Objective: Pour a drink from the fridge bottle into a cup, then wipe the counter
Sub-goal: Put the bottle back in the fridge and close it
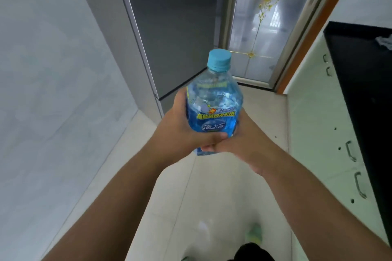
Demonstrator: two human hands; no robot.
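Mid-air, both hands on clear plastic bottle [214, 101] w/ blue liquid, glossy label, ribbed light-blue cap [219, 59] on. Left hand [182, 127] wrapped round its side; right hand [239, 139] curled under base. Grey fridge [169, 27] behind, black counter [364, 82] at right.

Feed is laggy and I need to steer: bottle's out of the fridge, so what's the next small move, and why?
Probably carry the bottle right to the black counter: both hands, left hand and right hand, grip it, the cap is on, and no cup is in view.
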